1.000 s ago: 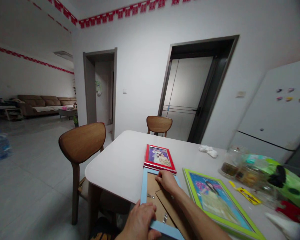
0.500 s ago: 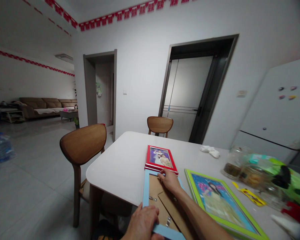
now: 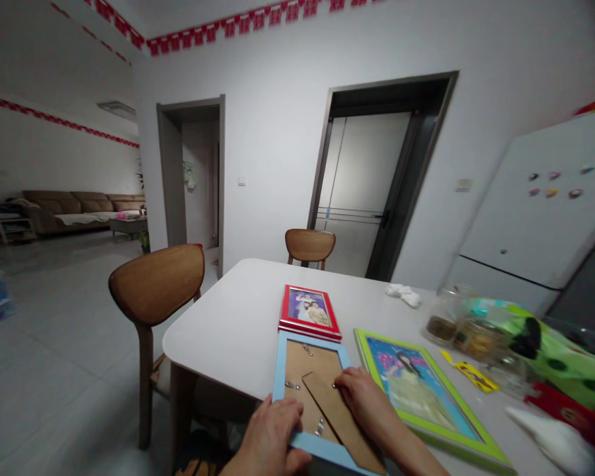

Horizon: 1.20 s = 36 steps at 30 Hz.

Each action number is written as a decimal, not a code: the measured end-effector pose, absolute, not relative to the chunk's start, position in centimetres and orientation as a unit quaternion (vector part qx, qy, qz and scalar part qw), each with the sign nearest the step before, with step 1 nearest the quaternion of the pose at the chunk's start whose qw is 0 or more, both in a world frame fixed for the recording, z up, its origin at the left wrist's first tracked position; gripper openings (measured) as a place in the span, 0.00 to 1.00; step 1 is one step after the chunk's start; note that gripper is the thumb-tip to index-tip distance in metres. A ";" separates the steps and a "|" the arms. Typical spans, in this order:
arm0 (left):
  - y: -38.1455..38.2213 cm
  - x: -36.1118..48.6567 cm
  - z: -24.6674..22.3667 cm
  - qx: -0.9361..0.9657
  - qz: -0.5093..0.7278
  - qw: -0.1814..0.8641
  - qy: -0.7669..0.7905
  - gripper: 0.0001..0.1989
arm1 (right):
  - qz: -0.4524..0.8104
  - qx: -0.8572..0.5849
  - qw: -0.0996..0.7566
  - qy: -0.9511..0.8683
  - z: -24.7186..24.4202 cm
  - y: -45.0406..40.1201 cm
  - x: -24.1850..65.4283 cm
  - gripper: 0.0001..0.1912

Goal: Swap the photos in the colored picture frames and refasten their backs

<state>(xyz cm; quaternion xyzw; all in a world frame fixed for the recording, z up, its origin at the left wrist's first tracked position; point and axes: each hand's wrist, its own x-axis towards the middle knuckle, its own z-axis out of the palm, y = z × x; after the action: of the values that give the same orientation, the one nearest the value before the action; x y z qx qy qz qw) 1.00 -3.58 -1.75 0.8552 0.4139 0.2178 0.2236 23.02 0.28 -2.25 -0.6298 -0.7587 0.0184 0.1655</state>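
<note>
A light-blue picture frame [image 3: 279, 370] lies face down on the table, its brown backing board [image 3: 297, 357] showing with a folding stand [image 3: 322, 396] and small metal clips [image 3: 307, 349]. My left hand [image 3: 272, 433] is closed around the frame's near left corner, thumb on the near edge. The fingers of my right hand [image 3: 367, 400] are bent together at a metal clip [image 3: 334, 385] on the right side of the backing; the fingertips partly cover it. Beyond the blue frame lies a red picture frame [image 3: 285, 307] with a photo. To the right is a green picture frame [image 3: 429, 357], photo up.
Glass jars [image 3: 443, 324], a yellow packet [image 3: 476, 377], a green plastic bag [image 3: 570, 370] and crumpled white tissue [image 3: 402, 294] occupy the table's right side. Wooden chairs stand at the left [image 3: 161, 284] and far side [image 3: 310, 244]. A white fridge [image 3: 535, 225] stands behind on the right.
My right hand has moved from the far edge of the blue frame towards me, to the clip on its right side. The far clip is now uncovered. My left hand keeps its hold.
</note>
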 end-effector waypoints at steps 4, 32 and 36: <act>-3.6 1.1 -1.9 0.854 0.212 0.219 0.421 0.22 | 0.015 -0.645 0.169 -0.745 -2.3 0.7 23.1 0.15; -5.7 2.7 -0.6 0.622 0.502 0.560 0.218 0.19 | 0.662 -0.399 0.569 -0.281 -1.3 -3.7 14.1 0.21; -5.0 1.8 1.4 0.555 0.539 0.604 0.193 0.38 | 0.557 -0.464 0.630 -0.277 -1.3 -3.2 14.4 0.26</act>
<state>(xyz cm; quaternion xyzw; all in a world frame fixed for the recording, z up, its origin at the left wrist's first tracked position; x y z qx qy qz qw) 1.82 -4.99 1.39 0.5545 0.1933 0.5386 0.6042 14.41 -3.18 -1.34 -0.4642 -0.2768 0.5572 0.6305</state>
